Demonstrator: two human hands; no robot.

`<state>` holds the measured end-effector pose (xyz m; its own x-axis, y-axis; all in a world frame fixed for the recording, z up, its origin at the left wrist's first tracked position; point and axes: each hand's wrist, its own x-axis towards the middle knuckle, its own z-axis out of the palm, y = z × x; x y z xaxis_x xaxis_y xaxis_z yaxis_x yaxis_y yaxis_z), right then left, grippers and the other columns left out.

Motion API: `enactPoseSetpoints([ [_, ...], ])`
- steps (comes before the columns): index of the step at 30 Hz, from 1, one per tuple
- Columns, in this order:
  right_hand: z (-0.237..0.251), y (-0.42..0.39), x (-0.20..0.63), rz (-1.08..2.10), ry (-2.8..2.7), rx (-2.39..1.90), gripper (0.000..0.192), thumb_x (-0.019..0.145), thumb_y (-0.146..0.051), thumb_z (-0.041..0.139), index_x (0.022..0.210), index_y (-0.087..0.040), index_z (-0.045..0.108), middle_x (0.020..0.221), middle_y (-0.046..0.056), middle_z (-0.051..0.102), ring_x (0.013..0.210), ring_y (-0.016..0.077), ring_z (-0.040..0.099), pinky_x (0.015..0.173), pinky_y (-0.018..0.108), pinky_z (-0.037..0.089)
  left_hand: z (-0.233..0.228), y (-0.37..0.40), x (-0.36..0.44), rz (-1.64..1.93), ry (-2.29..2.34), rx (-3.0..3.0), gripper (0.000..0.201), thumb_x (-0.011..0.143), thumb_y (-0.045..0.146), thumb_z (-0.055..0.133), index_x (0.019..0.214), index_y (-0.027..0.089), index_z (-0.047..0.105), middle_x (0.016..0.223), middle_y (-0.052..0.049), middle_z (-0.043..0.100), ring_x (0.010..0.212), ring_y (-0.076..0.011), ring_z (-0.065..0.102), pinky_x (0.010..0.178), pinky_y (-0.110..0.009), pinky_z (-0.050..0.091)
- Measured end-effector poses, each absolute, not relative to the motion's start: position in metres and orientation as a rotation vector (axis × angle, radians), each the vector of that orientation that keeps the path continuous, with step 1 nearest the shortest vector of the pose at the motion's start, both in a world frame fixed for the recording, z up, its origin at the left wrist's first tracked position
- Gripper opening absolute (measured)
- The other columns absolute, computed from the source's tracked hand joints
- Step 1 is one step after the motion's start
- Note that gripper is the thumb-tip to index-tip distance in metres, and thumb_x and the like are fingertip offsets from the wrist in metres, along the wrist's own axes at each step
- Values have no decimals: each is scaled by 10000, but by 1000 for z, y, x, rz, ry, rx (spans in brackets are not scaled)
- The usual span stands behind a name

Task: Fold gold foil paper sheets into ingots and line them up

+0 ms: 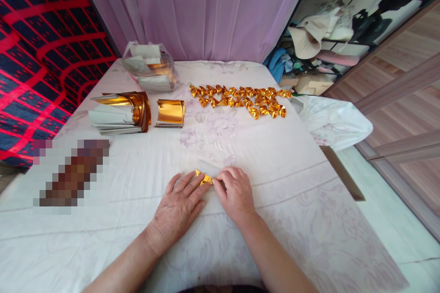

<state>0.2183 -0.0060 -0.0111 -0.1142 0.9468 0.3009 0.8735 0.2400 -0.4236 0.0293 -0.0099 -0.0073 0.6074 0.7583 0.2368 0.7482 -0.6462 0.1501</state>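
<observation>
A partly folded sheet of gold foil paper [206, 179] lies on the table in front of me, its pale side showing along the far edge. My left hand [180, 206] rests flat over its left part, fingers stretched out. At the right end, the thumb and fingers of my right hand [238, 194] pinch the paper. Further back, several folded gold foil pieces [237, 99] sit in uneven rows. To their left are a small stack of gold foil sheets [171, 112] and a larger, fanned-out stack [113, 121].
A clear plastic bag [151, 73] holding more sheets stands at the back left. A blurred-out item [74, 174] lies at the left. The floral cloth [144, 160] covers the table. Off the right edge hangs a white plastic bag [333, 121], near shelves with caps [309, 32].
</observation>
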Motion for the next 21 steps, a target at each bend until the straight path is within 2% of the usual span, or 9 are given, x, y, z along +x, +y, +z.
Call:
enactPoseSetpoints([
  [9, -10, -5, 220, 221, -2016, -1654, 146, 897, -238, 579, 755, -207, 583, 831, 34, 609, 835, 194, 528, 756, 326, 384, -7, -11, 30, 424, 1323, 2783, 370, 975, 359, 405, 1306, 278, 550, 1347, -13, 595, 1266, -247, 495, 1090, -473, 288],
  [15, -10, -5, 227, 334, -2022, -1553, 40, 862, -207, 592, 826, -198, 604, 925, 41, 608, 878, 188, 541, 795, 327, 400, -7, -12, 31, 435, 1335, 2803, 367, 976, 360, 404, 1301, 277, 555, 1338, -7, 603, 1255, -251, 505, 1088, -472, 287],
  [21, -11, -5, 226, 299, -2015, -1595, 82, 873, -223, 573, 796, -204, 597, 905, 47, 613, 858, 193, 545, 776, 327, 412, -8, -12, 31, 430, 1353, 2794, 370, 968, 360, 421, 1305, 280, 551, 1328, -22, 610, 1258, -251, 505, 1092, -477, 287],
])
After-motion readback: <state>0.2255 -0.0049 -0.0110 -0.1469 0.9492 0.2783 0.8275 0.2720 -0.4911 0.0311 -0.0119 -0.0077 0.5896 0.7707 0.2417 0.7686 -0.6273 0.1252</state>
